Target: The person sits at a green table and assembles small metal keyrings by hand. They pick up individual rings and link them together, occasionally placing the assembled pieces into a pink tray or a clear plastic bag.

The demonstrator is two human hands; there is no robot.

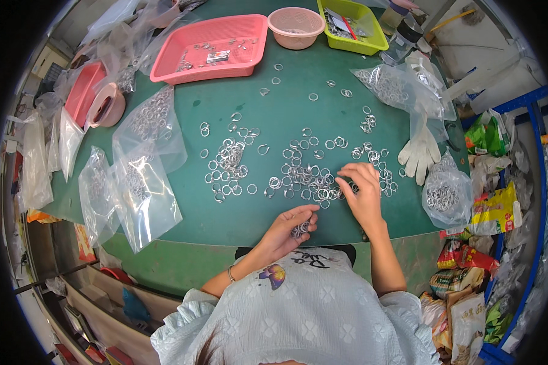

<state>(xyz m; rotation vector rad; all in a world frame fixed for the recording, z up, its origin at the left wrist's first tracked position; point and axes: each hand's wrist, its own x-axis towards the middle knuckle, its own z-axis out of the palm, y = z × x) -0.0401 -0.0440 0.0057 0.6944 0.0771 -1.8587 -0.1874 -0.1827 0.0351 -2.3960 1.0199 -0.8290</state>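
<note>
The left hand (288, 226) curls over a small clump of metal rings (300, 229), hiding their count, while the right hand (364, 193) covers part of the ring pile (304, 176) on the surface (268, 109).

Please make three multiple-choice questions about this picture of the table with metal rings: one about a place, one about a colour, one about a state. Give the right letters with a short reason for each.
1. Where does the white glove lie?
A. inside the pink tray
B. on the green table, to the right of the loose rings
C. on the person's lap

2. What colour is the small bin at the far edge of the table?
A. yellow-green
B. blue
C. black

3. What is the state of the left hand?
A. flat and empty on the table
B. curled around a small bunch of rings
C. out of view

Answers: 1 B, the glove rests on the table beside the scattered rings. 2 A, its walls are yellow-green. 3 B, its fingers cup a bunch of rings, while the right hand touches the pile.
</note>
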